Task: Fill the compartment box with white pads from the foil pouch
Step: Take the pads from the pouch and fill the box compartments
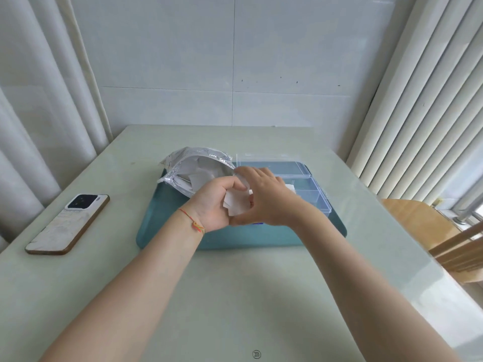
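A silver foil pouch lies open on the left of a teal tray, with white pads showing inside its mouth. To its right stands a clear compartment box, lid raised behind it. Both hands meet over the tray's middle. My left hand holds a small bunch of white pads in its curled fingers. My right hand pinches the same bunch from the right, covering the box's left part. One white pad peeks out in the box behind my right hand.
A phone lies face down at the table's left. The pale green table meets a tiled wall at the back. Curtains hang at the left, blinds at the right. A wooden chair stands beyond the right edge.
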### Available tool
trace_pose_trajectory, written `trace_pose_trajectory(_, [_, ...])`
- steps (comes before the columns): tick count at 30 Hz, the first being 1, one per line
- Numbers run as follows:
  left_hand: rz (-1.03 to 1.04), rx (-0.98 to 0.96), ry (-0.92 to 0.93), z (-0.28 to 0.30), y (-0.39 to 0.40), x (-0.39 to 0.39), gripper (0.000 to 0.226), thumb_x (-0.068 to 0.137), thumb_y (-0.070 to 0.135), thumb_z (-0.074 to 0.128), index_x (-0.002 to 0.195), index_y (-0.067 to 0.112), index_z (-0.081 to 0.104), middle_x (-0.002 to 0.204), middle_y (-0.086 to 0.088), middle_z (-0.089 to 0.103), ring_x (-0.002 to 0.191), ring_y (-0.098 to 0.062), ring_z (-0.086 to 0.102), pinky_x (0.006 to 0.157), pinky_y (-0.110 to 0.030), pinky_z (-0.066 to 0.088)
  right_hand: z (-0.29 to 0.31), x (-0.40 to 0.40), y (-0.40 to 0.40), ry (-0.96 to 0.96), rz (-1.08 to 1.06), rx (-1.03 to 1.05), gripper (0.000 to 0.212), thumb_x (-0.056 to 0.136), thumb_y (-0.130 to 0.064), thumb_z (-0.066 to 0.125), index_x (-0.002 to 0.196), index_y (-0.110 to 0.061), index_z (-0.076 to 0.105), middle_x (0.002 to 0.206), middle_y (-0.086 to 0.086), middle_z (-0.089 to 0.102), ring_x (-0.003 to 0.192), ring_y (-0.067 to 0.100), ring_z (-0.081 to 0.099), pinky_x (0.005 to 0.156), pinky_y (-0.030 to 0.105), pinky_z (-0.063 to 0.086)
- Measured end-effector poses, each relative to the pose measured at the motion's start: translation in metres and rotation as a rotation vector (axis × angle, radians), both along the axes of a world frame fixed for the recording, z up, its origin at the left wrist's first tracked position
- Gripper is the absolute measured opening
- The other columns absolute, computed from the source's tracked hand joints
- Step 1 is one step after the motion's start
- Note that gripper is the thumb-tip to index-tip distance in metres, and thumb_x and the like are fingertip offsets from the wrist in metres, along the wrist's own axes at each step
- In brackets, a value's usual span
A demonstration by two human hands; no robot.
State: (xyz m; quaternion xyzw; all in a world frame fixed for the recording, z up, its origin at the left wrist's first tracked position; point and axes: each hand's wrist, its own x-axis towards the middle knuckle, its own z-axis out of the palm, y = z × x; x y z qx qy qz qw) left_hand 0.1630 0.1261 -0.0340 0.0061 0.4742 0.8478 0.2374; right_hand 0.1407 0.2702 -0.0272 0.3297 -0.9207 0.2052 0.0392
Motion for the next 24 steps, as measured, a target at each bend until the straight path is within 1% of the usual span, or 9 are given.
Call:
trace_pose_trajectory(3, [0.036, -0.036, 0.009, 0.000, -0.001, -0.004, 0.023, 0.084, 0.007, 0.047, 0.102, 0.016, 0.059, 0.086, -0.004, 0.058, 0.079, -0.019, 0.055, 0.059, -0.032, 0.055, 0.000, -0.002, 0.001, -0.045, 0.072, -0.103, 0.078, 0.070, -0.039, 0.081, 0.136, -0.033, 0.040, 0.127, -0.015, 0.049, 0.116, 0.013, 0.039, 0.101, 0.043, 0.037])
trace_pose_trajectory(5, [0.050, -0.087, 0.018, -0.002, -0.003, -0.007, 0.017, 0.086, 0.010, 0.052, 0.098, 0.019, 0.061, 0.087, -0.002, 0.059, 0.081, -0.017, 0.057, 0.061, -0.026, 0.054, 0.000, -0.004, 0.002, -0.087, 0.119, -0.126, 0.080, 0.072, -0.036, 0.079, 0.138, -0.044, 0.036, 0.126, -0.016, 0.047, 0.115, 0.011, 0.039, 0.101, 0.044, 0.040])
trace_pose_trajectory(9, [-0.002, -0.138, 0.046, -0.004, -0.003, -0.011, 0.031, 0.079, 0.012, 0.064, 0.109, 0.017, 0.059, 0.101, -0.010, 0.057, 0.096, -0.025, 0.056, 0.093, -0.043, 0.046, 0.001, -0.003, -0.003, -0.119, 0.110, -0.194, 0.095, 0.066, -0.038, 0.080, 0.144, -0.048, 0.026, 0.125, -0.013, 0.048, 0.118, 0.013, 0.040, 0.101, 0.046, 0.043])
trace_pose_trajectory(12, [0.012, -0.119, 0.044, 0.001, 0.001, -0.011, 0.025, 0.075, 0.014, 0.068, 0.098, 0.023, 0.062, 0.091, 0.002, 0.056, 0.086, -0.014, 0.053, 0.073, -0.027, 0.048, 0.004, 0.000, -0.007, -0.070, 0.091, -0.254, 0.086, 0.072, -0.029, 0.077, 0.144, -0.039, 0.031, 0.112, -0.011, 0.052, 0.110, 0.016, 0.048, 0.098, 0.046, 0.044])
trace_pose_trajectory(15, [0.034, -0.086, 0.030, 0.006, 0.000, -0.010, 0.013, 0.085, 0.012, 0.058, 0.093, 0.022, 0.063, 0.081, 0.003, 0.060, 0.073, -0.011, 0.058, 0.059, -0.022, 0.051, 0.005, 0.002, -0.007, 0.002, 0.076, -0.269, 0.083, 0.074, -0.032, 0.076, 0.144, -0.035, 0.032, 0.109, -0.011, 0.050, 0.102, 0.014, 0.050, 0.097, 0.047, 0.043])
trace_pose_trajectory(18, [0.059, -0.128, 0.023, 0.007, -0.003, -0.010, 0.009, 0.092, 0.016, 0.054, 0.098, 0.019, 0.061, 0.084, -0.003, 0.056, 0.073, -0.017, 0.056, 0.060, -0.027, 0.045, 0.007, 0.002, -0.006, 0.012, 0.088, -0.176, 0.103, 0.067, -0.040, 0.083, 0.149, -0.036, 0.021, 0.127, -0.006, 0.047, 0.120, 0.014, 0.046, 0.101, 0.042, 0.036])
trace_pose_trajectory(21, [0.081, -0.183, 0.026, 0.010, -0.003, -0.008, 0.009, 0.093, 0.014, 0.053, 0.097, 0.020, 0.059, 0.079, -0.001, 0.055, 0.072, -0.015, 0.055, 0.064, -0.027, 0.043, 0.010, 0.002, -0.006, 0.019, 0.093, -0.156, 0.099, 0.071, -0.032, 0.082, 0.150, -0.033, 0.022, 0.119, -0.009, 0.052, 0.094, -0.004, 0.054, 0.095, 0.037, 0.039])
trace_pose_trajectory(22, [0.090, -0.194, 0.027, 0.011, -0.003, -0.007, 0.010, 0.093, 0.013, 0.053, 0.093, 0.021, 0.060, 0.076, 0.001, 0.056, 0.070, -0.013, 0.056, 0.063, -0.025, 0.044, 0.011, 0.002, -0.006, 0.019, 0.088, -0.165, 0.098, 0.072, -0.030, 0.081, 0.150, -0.033, 0.022, 0.117, -0.008, 0.053, 0.091, -0.002, 0.056, 0.093, 0.036, 0.040])
trace_pose_trajectory(24, [0.106, -0.196, 0.025, 0.012, -0.002, -0.007, 0.008, 0.093, 0.013, 0.054, 0.093, 0.021, 0.058, 0.073, 0.002, 0.054, 0.067, -0.012, 0.056, 0.059, -0.023, 0.047, 0.010, 0.002, -0.006, 0.031, 0.087, -0.162, 0.099, 0.071, -0.034, 0.080, 0.150, -0.035, 0.020, 0.126, -0.007, 0.052, 0.105, 0.012, 0.056, 0.096, 0.038, 0.040])
